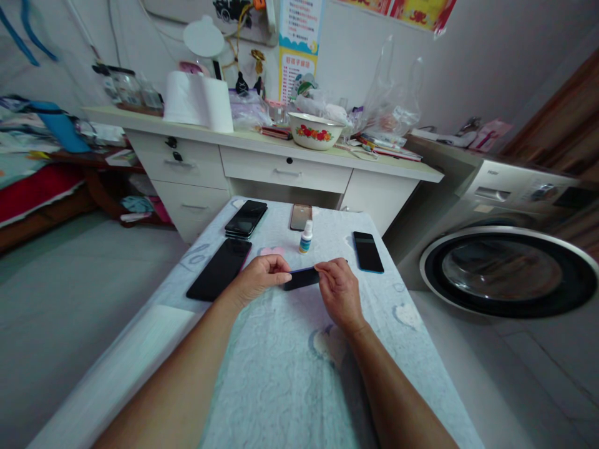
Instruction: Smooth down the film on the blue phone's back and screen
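Note:
A dark phone [302, 279] is held tilted between my hands above the patterned tablecloth [271, 374]. My left hand [264, 275] pinches its left end between thumb and fingers. At the opposite end, my right hand [340, 292] grips it with fingertips. Just beyond stands a small white spray bottle [306, 238] with a blue and yellow label. A large black tablet [219, 269] lies left of my left hand, and stacked phones [246, 218] sit behind it. To the right lies a blue-edged phone [368, 252]. Farther back is a brownish phone [301, 217].
Past the table's far end stands a white desk [287, 168] bearing a floral enamel bowl [316, 131], paper rolls [199, 103] and plastic bags [393, 100]. A front-loading washing machine [519, 187] is on the right. A bed edge [37, 193] shows at left.

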Demonstrator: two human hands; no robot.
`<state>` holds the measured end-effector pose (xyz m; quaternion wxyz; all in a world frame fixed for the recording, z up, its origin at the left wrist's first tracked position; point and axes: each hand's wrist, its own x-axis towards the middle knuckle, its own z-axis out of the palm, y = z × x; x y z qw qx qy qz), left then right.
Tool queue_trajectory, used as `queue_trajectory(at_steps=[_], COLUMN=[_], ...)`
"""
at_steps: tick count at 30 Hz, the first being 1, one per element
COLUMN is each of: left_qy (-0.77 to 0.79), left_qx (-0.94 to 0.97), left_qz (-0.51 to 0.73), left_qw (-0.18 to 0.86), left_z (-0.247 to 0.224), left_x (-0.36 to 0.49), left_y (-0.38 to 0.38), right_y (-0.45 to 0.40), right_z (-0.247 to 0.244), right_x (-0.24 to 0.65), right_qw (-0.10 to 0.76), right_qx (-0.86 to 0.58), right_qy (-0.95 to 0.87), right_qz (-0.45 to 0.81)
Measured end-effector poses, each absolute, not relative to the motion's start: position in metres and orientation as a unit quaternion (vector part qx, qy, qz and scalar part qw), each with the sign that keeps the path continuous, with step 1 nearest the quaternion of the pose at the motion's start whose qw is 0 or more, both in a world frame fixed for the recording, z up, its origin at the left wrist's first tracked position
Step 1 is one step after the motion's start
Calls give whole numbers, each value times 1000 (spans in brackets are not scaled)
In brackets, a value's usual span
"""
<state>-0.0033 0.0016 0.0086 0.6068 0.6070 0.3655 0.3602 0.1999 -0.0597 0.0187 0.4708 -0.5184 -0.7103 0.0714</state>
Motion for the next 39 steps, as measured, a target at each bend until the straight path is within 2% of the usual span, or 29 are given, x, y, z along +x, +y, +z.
queue_trajectory(at_steps=[39], left_qy=[368], left_qx=[608], left_qz=[357], left_qw=[606], left_z=[8], left_x=[-3], left_y=[3], right_y=[-58], right_z=[17], right_x=[201], right_qw=[491], right_qx=[-535], right_qy=[-685], right_qz=[65])
